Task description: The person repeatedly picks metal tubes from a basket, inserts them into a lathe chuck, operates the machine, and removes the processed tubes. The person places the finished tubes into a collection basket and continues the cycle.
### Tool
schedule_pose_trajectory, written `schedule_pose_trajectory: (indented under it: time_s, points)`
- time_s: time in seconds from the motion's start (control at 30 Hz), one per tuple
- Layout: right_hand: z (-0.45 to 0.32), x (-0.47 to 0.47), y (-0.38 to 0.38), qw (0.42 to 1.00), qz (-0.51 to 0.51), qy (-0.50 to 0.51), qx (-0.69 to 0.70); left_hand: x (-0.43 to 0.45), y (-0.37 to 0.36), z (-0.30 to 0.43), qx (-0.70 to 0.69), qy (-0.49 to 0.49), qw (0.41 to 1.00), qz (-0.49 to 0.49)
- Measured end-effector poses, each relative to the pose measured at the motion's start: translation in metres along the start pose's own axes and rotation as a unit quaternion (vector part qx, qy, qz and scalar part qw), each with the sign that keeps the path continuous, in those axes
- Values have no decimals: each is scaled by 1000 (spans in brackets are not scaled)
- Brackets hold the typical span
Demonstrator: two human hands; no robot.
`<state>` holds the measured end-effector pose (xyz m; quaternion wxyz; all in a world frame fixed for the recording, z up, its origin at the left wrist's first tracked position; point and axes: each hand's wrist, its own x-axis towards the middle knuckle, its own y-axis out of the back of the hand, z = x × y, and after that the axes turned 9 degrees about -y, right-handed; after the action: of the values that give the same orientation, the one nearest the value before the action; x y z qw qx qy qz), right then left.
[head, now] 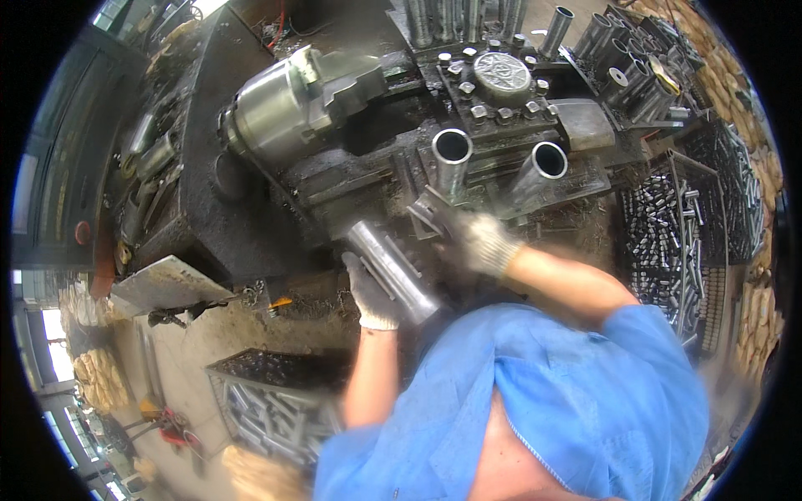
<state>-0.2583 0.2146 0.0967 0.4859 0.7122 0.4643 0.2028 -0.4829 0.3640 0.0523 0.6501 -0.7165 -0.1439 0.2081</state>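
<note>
My left hand [374,289], in a knit work glove with a dark palm, holds a bright metal cylinder [396,270]. Narrow metal strips run along the cylinder's sides, and its lower end is close to my body. My right hand [492,243], gloved the same way and blurred, grips a grey metal piece [428,211] with a notched edge. Most of that piece is hidden by my fingers. Just beyond it, two open-topped metal tubes, one upright [452,164] and one leaning in view [541,169], stand on the lathe's carriage.
A large lathe chuck [285,103] with stepped jaws is at upper left. The bolted tool post [501,78] stands behind the tubes. More tubes [626,59] crowd the upper right. Crates of metal parts sit at right [664,232] and lower left [269,416]. A metal plate [172,285] juts out at left.
</note>
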Motion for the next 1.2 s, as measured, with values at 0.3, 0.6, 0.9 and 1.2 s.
schedule_pose_trajectory:
  time_s: [0.3,0.6,0.9,1.2]
  points:
    - [-28,46,46,901,-179,-96,384,15,-66,-8,254,-146,934,207]
    - [-111,47,124,944,-202,-28,259,39,-128,-22,472,-305,826,-45]
    - [-60,230,303,920,119,170,-334,16,2,46,725,-212,608,245]
    - [2,340,211,957,-222,83,-166,-107,92,81,946,176,-269,48]
